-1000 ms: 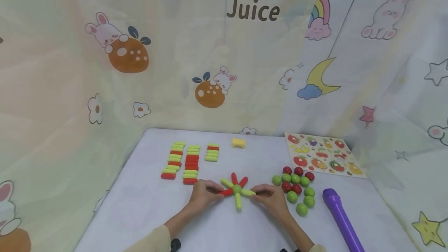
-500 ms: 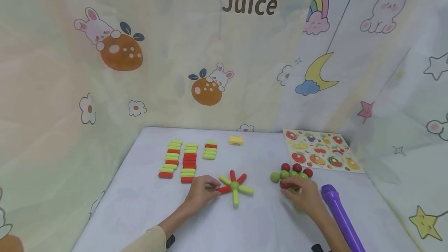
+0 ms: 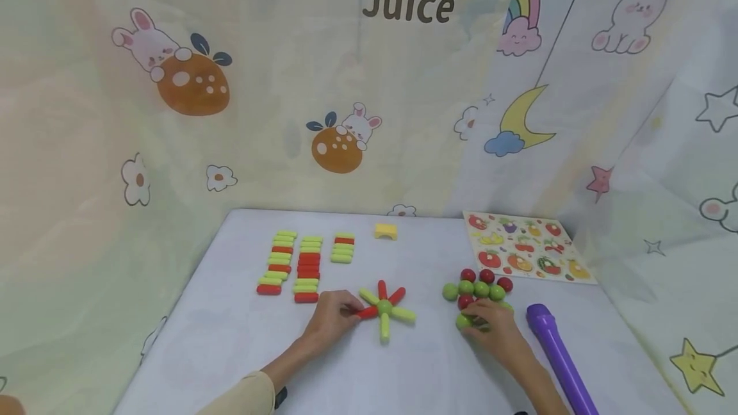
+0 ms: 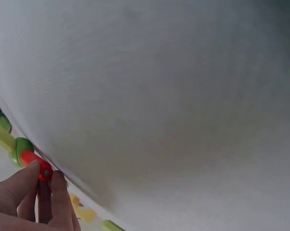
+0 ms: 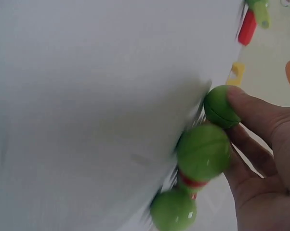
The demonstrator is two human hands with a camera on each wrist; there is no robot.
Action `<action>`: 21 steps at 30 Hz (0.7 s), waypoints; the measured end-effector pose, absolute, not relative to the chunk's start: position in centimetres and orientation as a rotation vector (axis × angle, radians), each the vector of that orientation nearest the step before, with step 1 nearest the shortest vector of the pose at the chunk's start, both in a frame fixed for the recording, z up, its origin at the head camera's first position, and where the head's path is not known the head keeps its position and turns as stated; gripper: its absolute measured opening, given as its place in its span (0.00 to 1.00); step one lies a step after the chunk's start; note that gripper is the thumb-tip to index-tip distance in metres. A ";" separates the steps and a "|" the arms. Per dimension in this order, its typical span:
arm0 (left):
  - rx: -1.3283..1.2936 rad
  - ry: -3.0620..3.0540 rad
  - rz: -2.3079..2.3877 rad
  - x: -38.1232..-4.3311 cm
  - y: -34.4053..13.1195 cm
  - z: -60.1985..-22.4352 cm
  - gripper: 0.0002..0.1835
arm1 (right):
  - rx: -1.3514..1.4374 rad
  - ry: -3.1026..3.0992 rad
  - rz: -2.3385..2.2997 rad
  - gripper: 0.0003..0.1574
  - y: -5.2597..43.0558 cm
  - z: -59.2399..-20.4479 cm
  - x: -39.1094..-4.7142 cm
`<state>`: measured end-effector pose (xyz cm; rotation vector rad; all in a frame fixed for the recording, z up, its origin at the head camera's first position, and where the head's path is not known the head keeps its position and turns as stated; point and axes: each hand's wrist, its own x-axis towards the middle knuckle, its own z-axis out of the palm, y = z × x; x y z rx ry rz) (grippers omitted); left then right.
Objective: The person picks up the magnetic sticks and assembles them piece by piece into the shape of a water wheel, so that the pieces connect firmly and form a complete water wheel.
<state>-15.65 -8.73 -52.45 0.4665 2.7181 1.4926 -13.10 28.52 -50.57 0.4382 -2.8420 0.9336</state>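
Observation:
A star of red and green sticks [image 3: 383, 308] lies on the white table [image 3: 230, 338] around a green ball [image 3: 384, 307]. My left hand [image 3: 353, 312] pinches the end of its left red stick [image 3: 366, 312]; the left wrist view shows the fingertips [image 4: 33, 169] on that red stick [image 4: 36, 163] beside the hub ball [image 4: 20, 147]. To the right sits a cluster of red and green balls [image 3: 480, 287]. My right hand [image 3: 469, 324] rests at its near edge, fingers curled round a green ball [image 3: 463, 321]. In the right wrist view the fingers [image 5: 253, 113] cradle green balls [image 5: 203, 151].
Rows of red and green sticks [image 3: 300, 261] lie at the back left, with a small yellow block [image 3: 385, 230] behind the star. A fruit puzzle board [image 3: 524, 253] lies at the back right. A purple tube [image 3: 556, 354] lies right of my right hand. Printed cloth walls surround the table.
My right hand left the star's right green stick, moved right to the ball cluster and closed on a green ball at its near left. The left hand stayed on the red stick.

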 end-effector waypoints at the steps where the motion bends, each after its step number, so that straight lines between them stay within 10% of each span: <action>1: 0.453 2.712 1.506 -15.7 -8.7 -52.5 0.09 | 0.464 -2.799 0.999 0.20 28.1 -50.7 -13.1; 21: 0.314 2.712 1.574 -15.4 -8.9 -52.3 0.10 | 0.376 -2.697 1.620 0.21 22.1 -52.1 -13.6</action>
